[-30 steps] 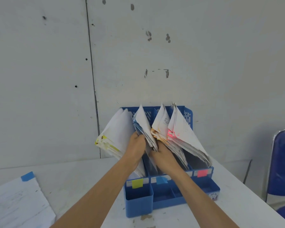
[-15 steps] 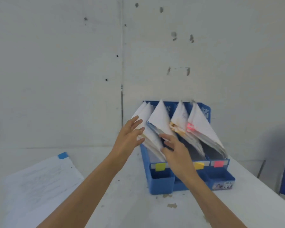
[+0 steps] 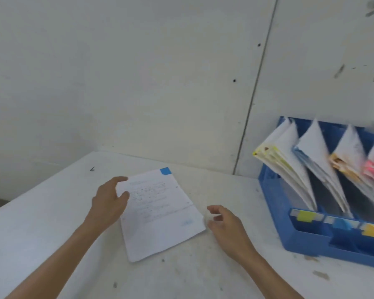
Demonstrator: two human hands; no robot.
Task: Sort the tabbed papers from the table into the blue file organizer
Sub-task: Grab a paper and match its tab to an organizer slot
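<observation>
I am looking down at my two hands working over the white table (image 3: 52, 212). My right hand (image 3: 227, 225) is hovering just beside the near right edge of the paper (image 3: 160, 214), fingers loosely curled and apart, holding nothing. My left hand (image 3: 109, 201) is resting at the sheet's far left corner, thumb and fingers spread around the edge; whether it is already pinching the corner I cannot tell through the blur.

The paper is lying flat, a thin stack by the look of it, with a blue tab (image 3: 165, 170) sticking out at its far corner. I am judging it light, floppy and apt to slide on the smooth top (a single-corner lift would let it droop and fan). So I am planning to take it by both long edges, one hand to each, and keep clear of the tab.

Further right, the blue file organizer (image 3: 274, 214) is standing against the wall, its slots holding leaning papers tabbed yellow, blue, orange and pink.
</observation>
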